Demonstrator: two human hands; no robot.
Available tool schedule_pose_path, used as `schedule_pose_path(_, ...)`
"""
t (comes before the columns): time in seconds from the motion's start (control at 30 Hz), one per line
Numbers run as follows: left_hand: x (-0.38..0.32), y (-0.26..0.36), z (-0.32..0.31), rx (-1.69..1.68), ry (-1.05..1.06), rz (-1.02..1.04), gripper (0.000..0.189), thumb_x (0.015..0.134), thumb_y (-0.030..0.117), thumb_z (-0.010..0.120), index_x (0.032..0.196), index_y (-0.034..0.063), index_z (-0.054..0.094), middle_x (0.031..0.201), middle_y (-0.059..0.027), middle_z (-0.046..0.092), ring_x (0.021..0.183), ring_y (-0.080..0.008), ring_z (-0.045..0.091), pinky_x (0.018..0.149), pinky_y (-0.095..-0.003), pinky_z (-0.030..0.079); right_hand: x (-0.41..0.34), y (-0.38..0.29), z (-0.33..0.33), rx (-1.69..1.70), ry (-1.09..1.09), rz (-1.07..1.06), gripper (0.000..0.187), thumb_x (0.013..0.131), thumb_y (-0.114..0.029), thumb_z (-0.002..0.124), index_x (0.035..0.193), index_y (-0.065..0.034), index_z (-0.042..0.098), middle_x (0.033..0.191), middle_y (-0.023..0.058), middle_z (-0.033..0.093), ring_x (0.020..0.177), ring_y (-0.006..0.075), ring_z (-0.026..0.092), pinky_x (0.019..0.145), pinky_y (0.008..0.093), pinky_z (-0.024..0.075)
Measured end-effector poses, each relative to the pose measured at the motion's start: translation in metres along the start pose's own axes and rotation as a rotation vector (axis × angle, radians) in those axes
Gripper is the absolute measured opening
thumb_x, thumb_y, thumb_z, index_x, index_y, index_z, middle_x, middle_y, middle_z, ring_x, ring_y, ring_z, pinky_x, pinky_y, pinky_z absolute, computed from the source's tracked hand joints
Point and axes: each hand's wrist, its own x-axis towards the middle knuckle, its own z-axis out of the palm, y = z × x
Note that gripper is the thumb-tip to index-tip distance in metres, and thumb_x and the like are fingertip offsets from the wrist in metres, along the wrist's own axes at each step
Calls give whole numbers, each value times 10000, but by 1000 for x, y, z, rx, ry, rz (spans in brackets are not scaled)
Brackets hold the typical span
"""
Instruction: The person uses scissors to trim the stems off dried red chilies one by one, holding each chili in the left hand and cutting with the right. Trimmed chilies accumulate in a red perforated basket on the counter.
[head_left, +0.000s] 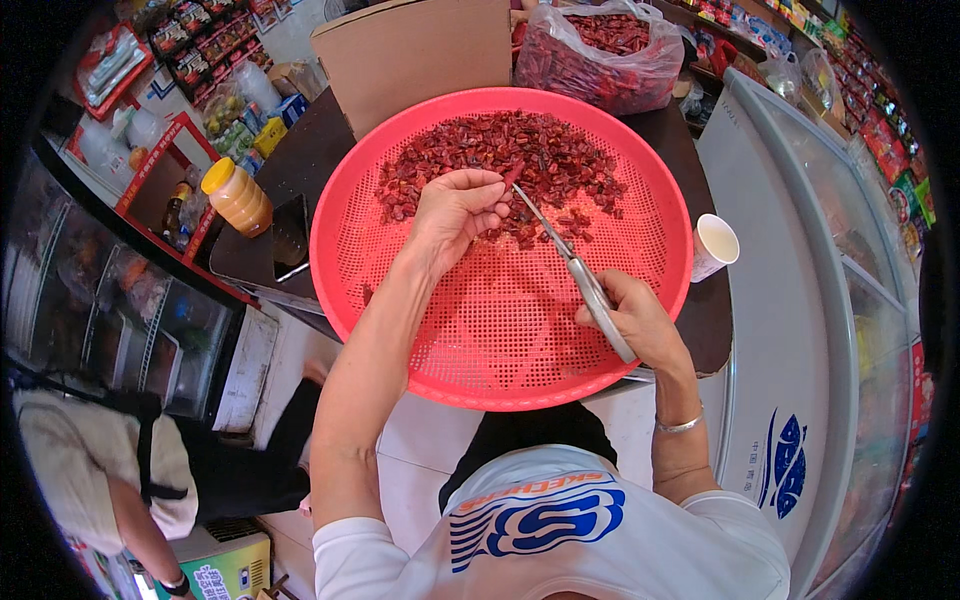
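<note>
Between the fingertips of my left hand (459, 210) is a dried red chili (514, 174), held above a round pink perforated plastic tray (495, 330). My right hand (637, 319) grips the handles of a pair of metal scissors (570, 255). The tips of the scissors are beside the chili; whether they touch it I cannot tell. Cut dried chili pieces (502, 142) cover the far half of the tray, and the near half shows mostly bare mesh.
A dark table (712, 322) carries a paper cup (716, 244), a yellow-lidded jar (236, 196), a smartphone (289, 236), a cardboard box (412, 64) and a plastic bag of dried chilies (600, 64). A chest freezer (780, 225) stands right. Another person (105, 457) is at lower left.
</note>
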Motion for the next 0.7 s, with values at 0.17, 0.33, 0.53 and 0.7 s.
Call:
schedule_pose_path(0.17,0,0,-1,-9,-19,-11,85,845,-1,612,927,-22,600,795,-100,642,650,-148,624,525,-224,517,2,9,0,3,26,-8,354,761,-285,753,793,16,568,652,35,539,594,103,507,517,268,390)
schedule_pose_path(0.33,-1,0,-3,0,-38,-11,99,846,15,619,940,-8,597,798,-92,640,654,-146,614,541,-226,502,1,3,0,-28,37,1,368,756,-298,756,791,18,570,642,28,501,581,103,475,510,273,381)
schedule_pose_path(0.53,-3,2,-1,13,-62,-20,84,839,-3,616,923,-5,610,787,-91,641,650,-153,622,535,-230,503,2,8,0,-28,45,1,381,755,-310,755,798,21,572,640,23,490,575,100,460,505,276,372)
schedule_pose_path(0.7,-4,0,0,6,-61,-16,80,826,-16,621,905,-12,608,772,-97,638,623,-148,614,513,-232,504,2,8,-1,-56,31,4,323,771,-258,730,821,22,576,663,11,503,596,86,463,520,257,376)
